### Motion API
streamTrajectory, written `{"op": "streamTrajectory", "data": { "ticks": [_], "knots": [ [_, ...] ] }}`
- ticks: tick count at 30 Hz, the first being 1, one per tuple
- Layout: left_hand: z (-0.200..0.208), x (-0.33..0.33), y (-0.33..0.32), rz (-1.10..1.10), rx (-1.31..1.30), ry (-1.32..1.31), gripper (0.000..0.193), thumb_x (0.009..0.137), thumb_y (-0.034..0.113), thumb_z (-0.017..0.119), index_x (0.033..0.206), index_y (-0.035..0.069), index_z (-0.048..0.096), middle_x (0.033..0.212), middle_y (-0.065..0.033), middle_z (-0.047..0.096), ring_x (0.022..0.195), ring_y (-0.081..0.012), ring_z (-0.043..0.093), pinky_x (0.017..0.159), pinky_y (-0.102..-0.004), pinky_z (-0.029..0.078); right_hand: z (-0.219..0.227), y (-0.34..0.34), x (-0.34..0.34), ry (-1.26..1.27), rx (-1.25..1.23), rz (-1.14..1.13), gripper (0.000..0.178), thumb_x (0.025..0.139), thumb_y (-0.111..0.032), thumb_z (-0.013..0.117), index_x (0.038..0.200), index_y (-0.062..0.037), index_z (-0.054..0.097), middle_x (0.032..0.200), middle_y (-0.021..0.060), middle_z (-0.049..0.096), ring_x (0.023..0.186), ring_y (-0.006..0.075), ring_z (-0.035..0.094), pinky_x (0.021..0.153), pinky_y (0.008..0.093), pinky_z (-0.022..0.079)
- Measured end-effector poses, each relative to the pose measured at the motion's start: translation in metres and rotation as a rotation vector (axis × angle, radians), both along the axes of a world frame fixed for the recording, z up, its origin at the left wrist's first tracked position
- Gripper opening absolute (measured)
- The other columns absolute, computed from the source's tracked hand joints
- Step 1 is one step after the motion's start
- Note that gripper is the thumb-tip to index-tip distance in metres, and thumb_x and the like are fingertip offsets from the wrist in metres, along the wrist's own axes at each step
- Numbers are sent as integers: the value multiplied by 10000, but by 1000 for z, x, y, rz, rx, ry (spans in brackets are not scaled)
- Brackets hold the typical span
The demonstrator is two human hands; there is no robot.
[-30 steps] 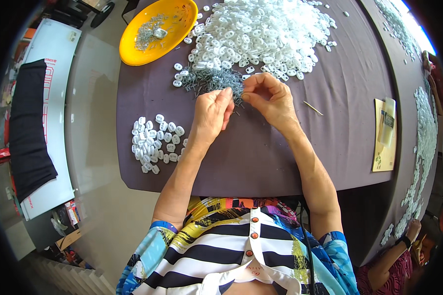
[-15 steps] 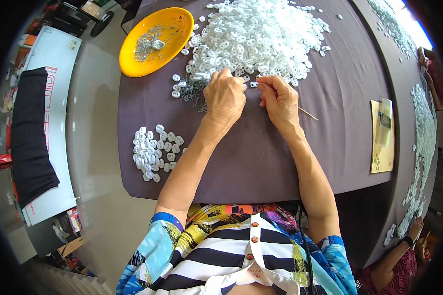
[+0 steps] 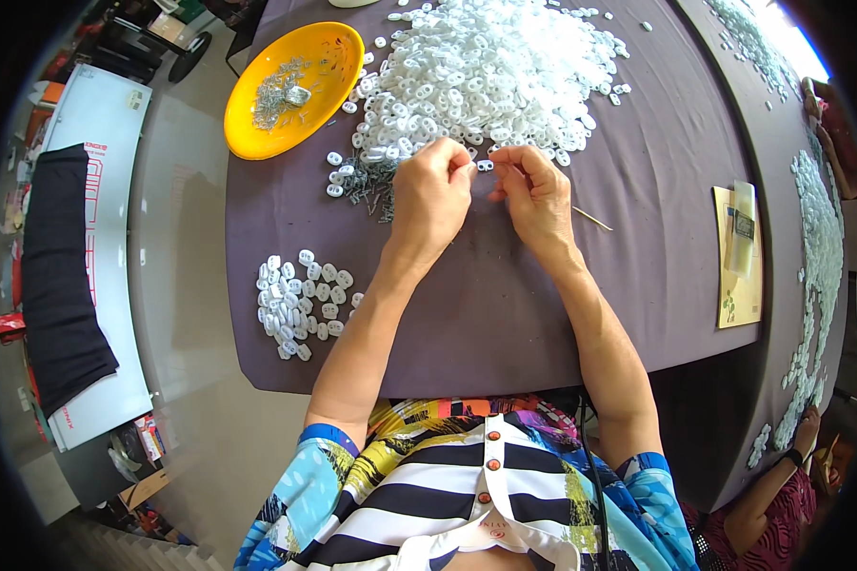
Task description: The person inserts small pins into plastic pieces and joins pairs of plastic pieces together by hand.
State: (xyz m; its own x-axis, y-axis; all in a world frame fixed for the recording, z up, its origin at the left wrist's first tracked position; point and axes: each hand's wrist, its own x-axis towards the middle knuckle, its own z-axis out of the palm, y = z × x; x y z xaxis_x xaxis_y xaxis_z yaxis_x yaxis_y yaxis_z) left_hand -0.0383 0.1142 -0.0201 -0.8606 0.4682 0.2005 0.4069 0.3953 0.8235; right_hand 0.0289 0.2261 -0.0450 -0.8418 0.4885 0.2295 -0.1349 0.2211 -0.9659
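Both my hands meet over the near edge of a large heap of small white oval plastic pieces, many with two holes. My right hand is closed, its thumb and index fingertips at a small white two-holed plastic piece. Close beside it, my left hand is pinched shut; whatever its fingertips hold is hidden. Small dark grey metal pieces lie in a pile next to my left hand. A thin wooden stick sticks out beyond my right hand; whether it is held cannot be told.
A yellow plate with small silvery metal parts stands at the far left. Several white pieces form a group left of my left forearm. A tan notepad bears a clear roll. Another person's hand is by more white pieces at right.
My hands stay close together over the heap's near edge, with small shifts of the fingers. The whole view has shifted slightly, moving the plate and notepad a little leftward in the picture.
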Motion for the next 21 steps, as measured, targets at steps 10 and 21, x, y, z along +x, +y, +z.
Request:
{"op": "streamTrajectory", "data": {
  "ticks": [10,21],
  "knots": [
    [-12,15,-13,48,774,-806,121,779,-6,592,894,-44,584,766,-120,616,674,-200,630,617,-341,570,-7,-3,0,31,-86,149,82,827,29,490,868,-14,547,780,12,521,683,66,507,580,207,443],
    [-13,14,-19,37,670,-725,82,815,13,554,869,-45,576,784,-112,608,670,-205,632,616,-298,557,6,-12,4,-7,-238,136,147,812,56,526,950,9,546,865,25,567,786,71,549,701,209,465]
  ]
}}
